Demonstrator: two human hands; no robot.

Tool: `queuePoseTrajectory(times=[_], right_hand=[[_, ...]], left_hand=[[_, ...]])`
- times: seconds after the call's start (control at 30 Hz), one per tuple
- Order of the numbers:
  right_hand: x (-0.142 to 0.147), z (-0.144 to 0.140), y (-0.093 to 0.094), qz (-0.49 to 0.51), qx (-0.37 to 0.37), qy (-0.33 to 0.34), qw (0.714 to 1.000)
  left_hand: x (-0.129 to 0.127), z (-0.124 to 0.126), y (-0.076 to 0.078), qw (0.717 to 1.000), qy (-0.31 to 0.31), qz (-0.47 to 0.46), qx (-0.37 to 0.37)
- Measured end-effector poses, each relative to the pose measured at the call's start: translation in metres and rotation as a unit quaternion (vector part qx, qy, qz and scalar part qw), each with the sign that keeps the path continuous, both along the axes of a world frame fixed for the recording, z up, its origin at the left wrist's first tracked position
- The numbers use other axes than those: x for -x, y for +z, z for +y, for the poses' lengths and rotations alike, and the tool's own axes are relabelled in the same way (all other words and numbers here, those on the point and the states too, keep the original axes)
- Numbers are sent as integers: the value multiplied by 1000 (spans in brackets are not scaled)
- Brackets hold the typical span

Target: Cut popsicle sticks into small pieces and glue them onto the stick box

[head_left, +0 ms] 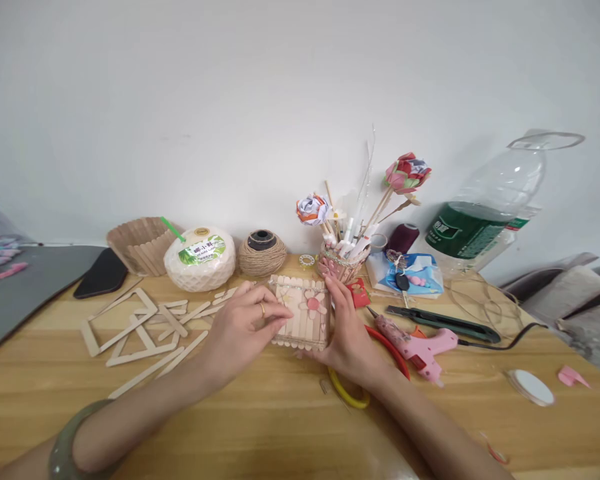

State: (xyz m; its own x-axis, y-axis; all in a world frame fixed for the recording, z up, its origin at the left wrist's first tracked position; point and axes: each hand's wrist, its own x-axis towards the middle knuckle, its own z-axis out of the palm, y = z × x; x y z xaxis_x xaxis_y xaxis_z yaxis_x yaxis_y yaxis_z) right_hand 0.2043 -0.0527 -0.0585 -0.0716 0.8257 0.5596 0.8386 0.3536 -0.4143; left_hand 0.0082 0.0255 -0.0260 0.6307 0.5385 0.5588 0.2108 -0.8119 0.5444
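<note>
A small craft-stick box [299, 297], or panel, stands tilted between my hands. Its face bears upright sticks, twine along the lower edge and a flower with a red centre [313, 304]. Fingers of my right hand [347, 327] wrap its right side, with the thumb low at the corner. My left hand [250, 323], wearing a ring, pinches thumb and forefinger together in front of the left part of the face. Whatever that pinch holds is hidden or too small to name. Scissors with red and yellow handles [350, 392] lie partly under my right hand.
Loose craft sticks [145, 327] spread at left. Behind stand a wrapped coconut [200, 260], a twine spool [263, 253] and a pen holder [343, 263] with paper flowers. To the right are a pink glue gun [420, 347], a utility knife [443, 325] and a large bottle [485, 207].
</note>
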Motion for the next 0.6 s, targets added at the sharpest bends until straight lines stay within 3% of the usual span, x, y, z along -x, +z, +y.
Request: queuePoseTrajectory(times=[0.23,0.6], right_hand=[[0,1,-2,1,6,2,1000],[0,0,1,4,3,-2,1000]], left_hand=[[4,3,2,1000,-12,16,-8],[2,5,5,998,27,20,58]])
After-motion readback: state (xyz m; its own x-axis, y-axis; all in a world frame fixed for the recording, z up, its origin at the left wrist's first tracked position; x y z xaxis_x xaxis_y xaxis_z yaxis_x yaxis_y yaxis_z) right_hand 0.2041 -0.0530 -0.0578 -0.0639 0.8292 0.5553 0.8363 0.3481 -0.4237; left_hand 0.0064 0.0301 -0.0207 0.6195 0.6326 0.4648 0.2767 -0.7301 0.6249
